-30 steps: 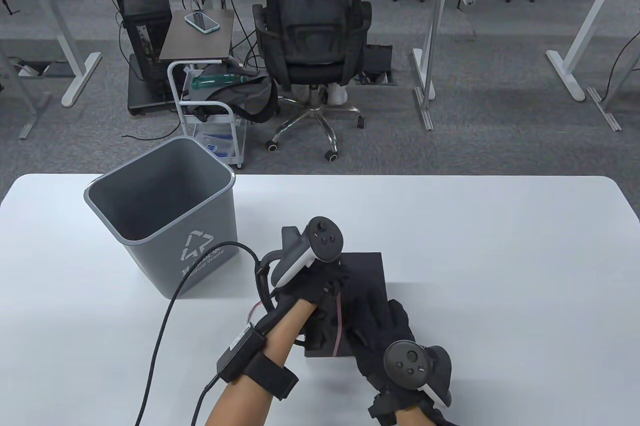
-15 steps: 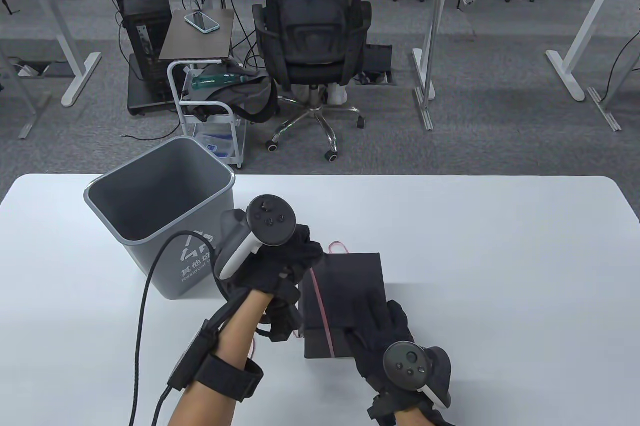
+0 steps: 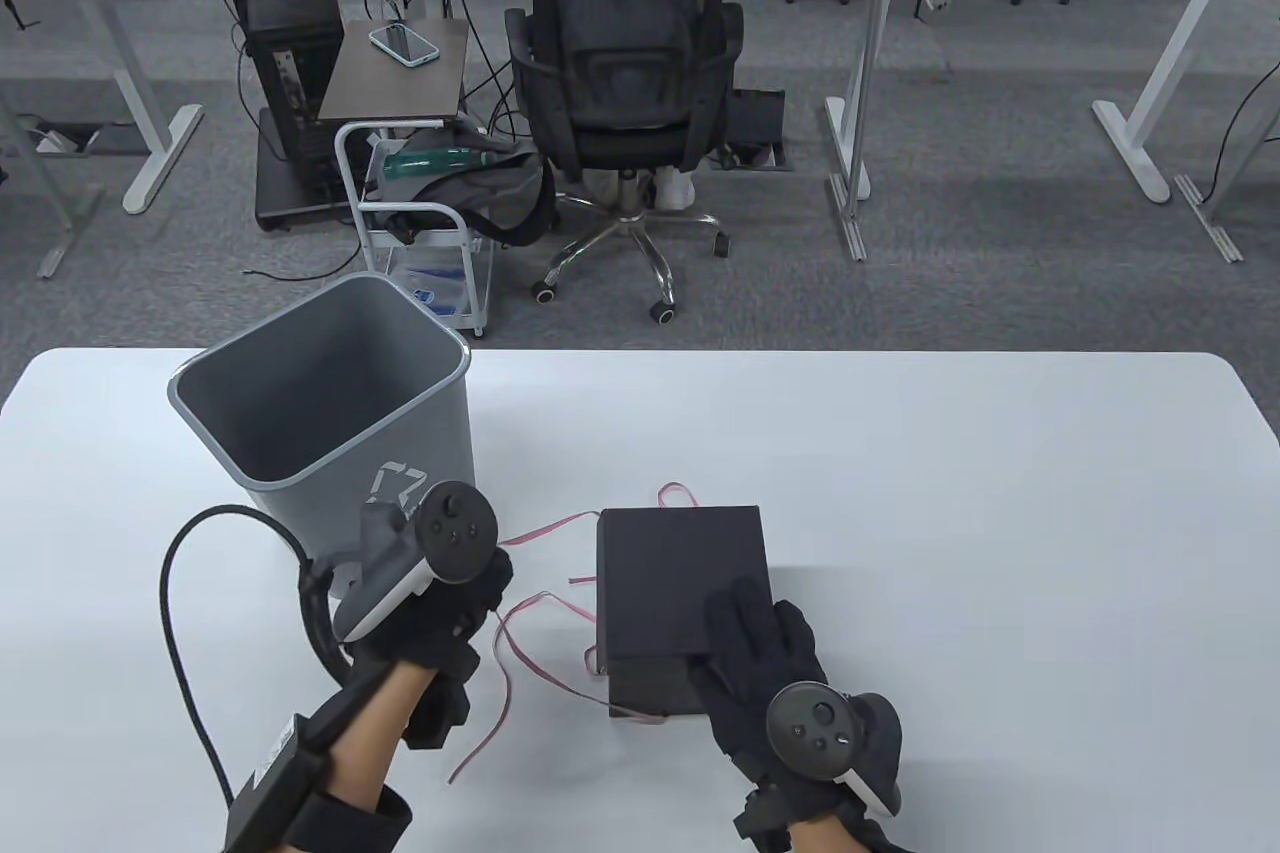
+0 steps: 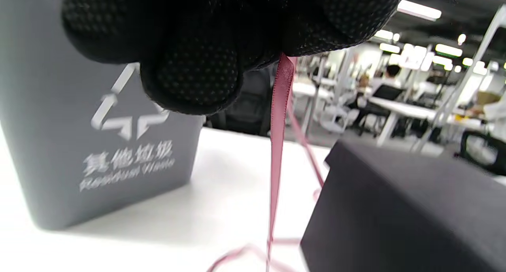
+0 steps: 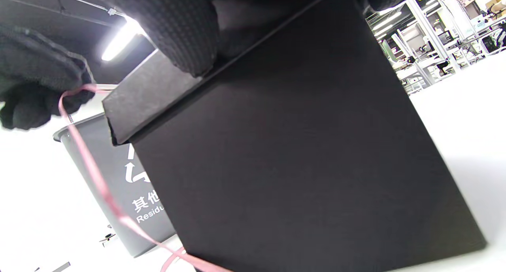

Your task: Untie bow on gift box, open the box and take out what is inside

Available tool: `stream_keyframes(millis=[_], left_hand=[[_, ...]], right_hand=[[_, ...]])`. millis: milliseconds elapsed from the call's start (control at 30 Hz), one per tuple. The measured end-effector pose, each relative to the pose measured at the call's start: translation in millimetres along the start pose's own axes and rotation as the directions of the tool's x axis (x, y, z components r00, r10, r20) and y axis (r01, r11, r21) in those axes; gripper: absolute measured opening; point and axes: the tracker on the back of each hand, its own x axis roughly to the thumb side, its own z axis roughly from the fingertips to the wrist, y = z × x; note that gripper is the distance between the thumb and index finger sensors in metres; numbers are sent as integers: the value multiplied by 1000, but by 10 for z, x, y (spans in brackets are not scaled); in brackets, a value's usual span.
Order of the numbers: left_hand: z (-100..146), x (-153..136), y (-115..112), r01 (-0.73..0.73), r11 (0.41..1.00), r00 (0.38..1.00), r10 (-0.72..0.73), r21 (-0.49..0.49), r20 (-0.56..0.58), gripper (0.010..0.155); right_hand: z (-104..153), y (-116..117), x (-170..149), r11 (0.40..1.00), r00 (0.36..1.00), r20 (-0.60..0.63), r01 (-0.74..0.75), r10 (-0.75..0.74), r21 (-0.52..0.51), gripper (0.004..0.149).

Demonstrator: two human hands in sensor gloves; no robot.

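A black gift box [image 3: 670, 573] stands closed on the white table. Its thin pink ribbon [image 3: 540, 605] is off the lid and trails loose across the table left of the box. My left hand [image 3: 478, 615] is left of the box, close to the bin, and pinches the ribbon [image 4: 278, 137] between curled fingertips [image 4: 189, 70]. My right hand [image 3: 742, 615] lies flat on the lid's near right corner, fingers straight. In the right wrist view a fingertip [image 5: 178, 27] presses the lid edge of the box [image 5: 296, 165], and the ribbon [image 5: 99, 185] runs down past it.
A grey waste bin [image 3: 320, 423] stands on the table's left side, right behind my left hand. A cable from my left wrist [image 3: 180, 613] loops over the table. Beyond the table's far edge is an office chair [image 3: 625, 83] with a person seated.
My left hand has pulled the ribbon off the box, moving left and toward me. The ribbon, wrapped over the lid before, now lies loose on the table. My right hand stayed put.
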Motion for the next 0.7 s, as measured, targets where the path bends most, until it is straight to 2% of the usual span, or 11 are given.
stream_keyframes(millis=[100, 133, 167, 367, 467, 533, 600, 700], left_hand=[[0, -130, -169, 96, 993, 994, -92, 73, -54, 42], [-20, -165, -241, 135, 990, 989, -133, 38, -67, 42], [-46, -202, -326, 162, 986, 984, -165, -48, -62, 42], [-101, -328, -706, 140, 962, 989, -147, -235, -10, 45], [-89, -359, -884, 172, 956, 985, -169, -237, 33, 60], [-110, -355, -991, 206, 931, 977, -179, -301, 117, 76], [-136, -348, -1121, 248, 872, 965, -183, -422, 189, 92], [-181, -325, -1346, 256, 834, 957, -148, -489, 248, 108]], right_hand=[[-2, 2, 1, 1000, 1000, -3, 0, 0, 1, 69], [-2, 2, 1, 1000, 1000, -3, 1, -1, 1, 69], [-1, 1, 1, 1000, 1000, -3, 1, -1, 1, 69], [2, 6, -1, 1000, 1000, -2, 1, -1, 0, 69], [0, 8, -2, 1000, 1000, -2, 1, -1, 1, 69], [-2, 7, -4, 1000, 1000, -3, 3, -3, 2, 69], [-1, 5, -2, 1000, 1000, -2, 3, -3, 2, 69], [-1, 6, 1, 1000, 1000, -1, -1, 1, 4, 69]])
